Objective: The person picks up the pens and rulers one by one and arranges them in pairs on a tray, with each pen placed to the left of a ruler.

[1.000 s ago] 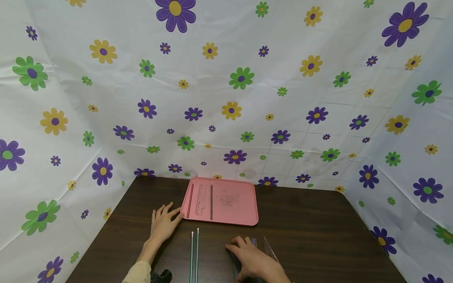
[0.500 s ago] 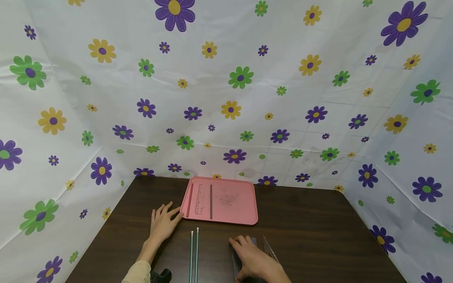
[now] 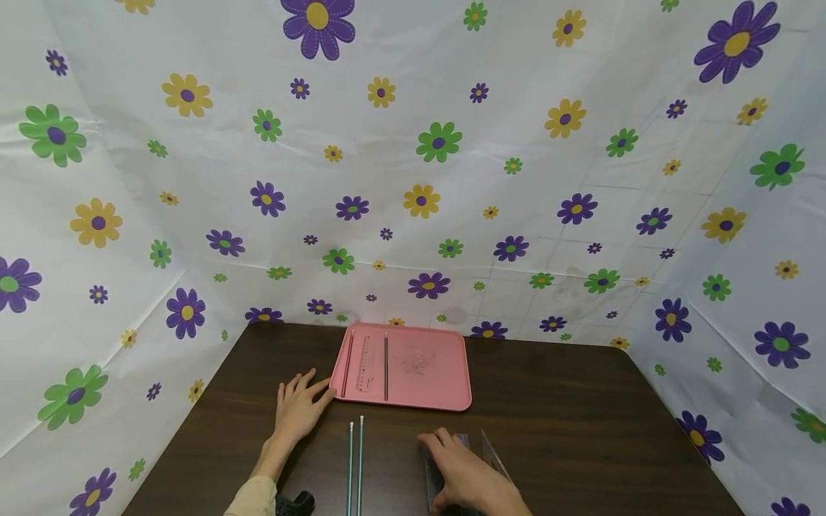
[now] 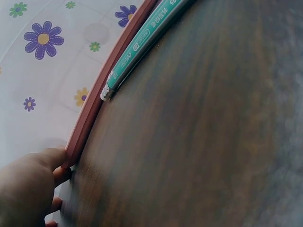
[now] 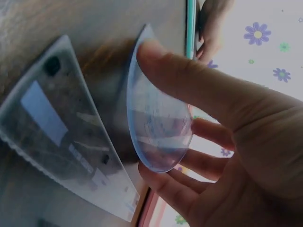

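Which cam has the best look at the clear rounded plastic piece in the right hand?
Right wrist: the rounded plastic piece shows close up, its curved edge and faint markings visible between thumb and fingers of the right hand. Head: that hand mostly hides it. Left wrist: not in view.

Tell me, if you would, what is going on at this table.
A person's left hand touches the near-left corner of a pink tray, while their right hand holds a clear protractor between thumb and fingers. A clear set square is just to the right of it, and two teal pencils lie between the hands. The tray holds a red pencil, a clear ruler and a dark pencil; the protractor is outside it.
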`<state>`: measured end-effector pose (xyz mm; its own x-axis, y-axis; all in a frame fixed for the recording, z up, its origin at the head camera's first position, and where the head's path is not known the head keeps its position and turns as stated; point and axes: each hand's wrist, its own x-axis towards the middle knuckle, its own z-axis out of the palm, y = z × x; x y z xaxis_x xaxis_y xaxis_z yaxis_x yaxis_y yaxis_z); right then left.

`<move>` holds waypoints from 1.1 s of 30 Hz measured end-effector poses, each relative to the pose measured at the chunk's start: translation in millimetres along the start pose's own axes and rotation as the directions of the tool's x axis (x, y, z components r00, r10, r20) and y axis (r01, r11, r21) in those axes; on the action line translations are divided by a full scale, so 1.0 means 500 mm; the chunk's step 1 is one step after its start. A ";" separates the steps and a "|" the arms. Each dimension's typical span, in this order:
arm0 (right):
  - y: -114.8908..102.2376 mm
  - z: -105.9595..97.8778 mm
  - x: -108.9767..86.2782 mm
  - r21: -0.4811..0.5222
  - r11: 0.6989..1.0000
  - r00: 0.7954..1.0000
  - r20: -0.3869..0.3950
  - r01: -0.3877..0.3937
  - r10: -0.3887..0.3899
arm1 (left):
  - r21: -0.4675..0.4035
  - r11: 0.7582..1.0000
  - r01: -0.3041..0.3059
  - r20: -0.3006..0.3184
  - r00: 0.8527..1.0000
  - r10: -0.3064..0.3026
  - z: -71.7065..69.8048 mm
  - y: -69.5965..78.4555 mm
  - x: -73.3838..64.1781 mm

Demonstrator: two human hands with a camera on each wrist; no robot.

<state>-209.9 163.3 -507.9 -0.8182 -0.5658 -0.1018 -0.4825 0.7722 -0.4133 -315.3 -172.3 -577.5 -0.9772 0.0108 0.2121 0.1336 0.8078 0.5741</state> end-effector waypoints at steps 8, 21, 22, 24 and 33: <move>0.021 -0.020 -0.002 0.167 0.985 0.999 -0.034 0.047 -0.042 | -0.005 1.000 0.005 0.001 1.000 -0.005 0.002 0.001 0.001; 0.050 -0.029 -0.002 0.366 0.920 0.990 -0.091 0.137 -0.111 | -0.002 1.000 0.006 0.000 1.000 -0.006 0.001 0.000 0.001; 0.051 -0.030 -0.002 0.378 0.915 0.989 -0.095 0.143 -0.115 | -0.002 1.000 0.009 0.004 1.000 -0.009 0.000 0.000 0.002; 0.053 -0.032 -0.001 0.407 0.899 0.986 -0.106 0.161 -0.129 | 0.000 1.000 0.018 0.017 1.000 -0.018 -0.001 0.000 0.002; 0.064 -0.037 0.007 0.474 0.860 0.974 -0.207 0.187 -0.098 | -0.003 1.000 0.020 0.021 1.000 -0.020 -0.001 0.002 0.001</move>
<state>-234.0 191.1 -504.5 -0.8139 -0.5666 0.1282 -0.4200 0.4216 -0.8036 -315.8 -171.7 -576.5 -0.9829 0.0073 0.1840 0.1147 0.8063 0.5802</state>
